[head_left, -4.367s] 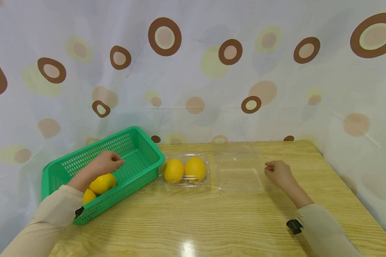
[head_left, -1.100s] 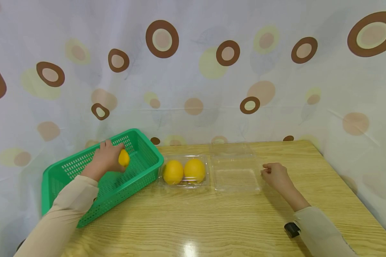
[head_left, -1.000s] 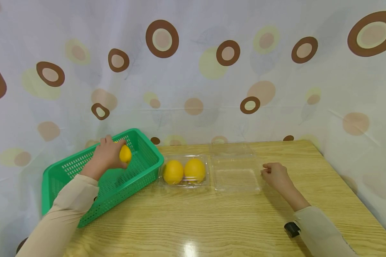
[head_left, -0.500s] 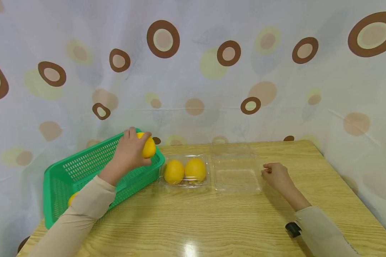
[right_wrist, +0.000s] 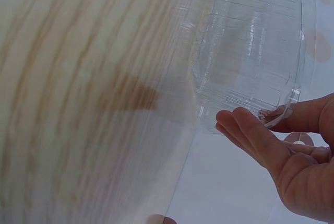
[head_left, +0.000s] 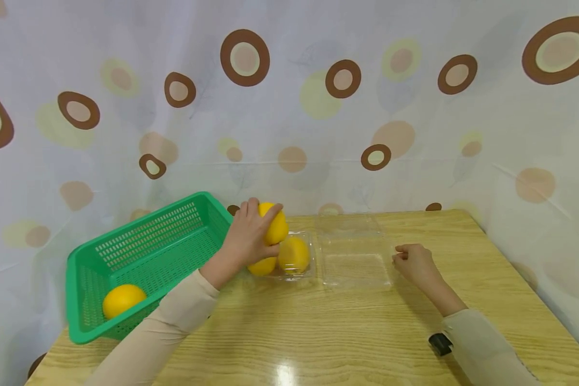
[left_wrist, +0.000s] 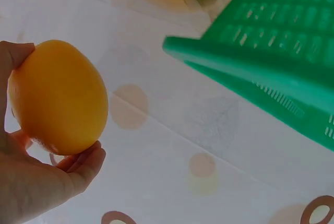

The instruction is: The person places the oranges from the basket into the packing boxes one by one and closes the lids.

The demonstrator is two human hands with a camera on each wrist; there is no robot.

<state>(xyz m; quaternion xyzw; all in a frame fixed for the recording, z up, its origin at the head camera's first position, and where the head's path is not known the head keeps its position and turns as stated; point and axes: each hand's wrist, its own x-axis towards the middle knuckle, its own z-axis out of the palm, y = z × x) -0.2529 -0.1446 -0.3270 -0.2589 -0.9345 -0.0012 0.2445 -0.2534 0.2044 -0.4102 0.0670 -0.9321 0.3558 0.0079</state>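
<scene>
Yellow fruit (head_left: 278,230) sits in the left hand (head_left: 245,236), gripped between thumb and fingers. Half a second ago it was at the right rim of the green basket (head_left: 173,262); now it is past that rim, held above the filled box (head_left: 299,276), whose two fruits show below that hand's fingers and just right of them. One remaining fruit (head_left: 123,301) has come into fuller view in the basket, left of the left forearm. Right hand (head_left: 416,264) is unchanged, pinching a corner of the open box (head_left: 357,268) just to its left. My judgement: the fruit is clear of the basket, in transit, not yet set down.
</scene>
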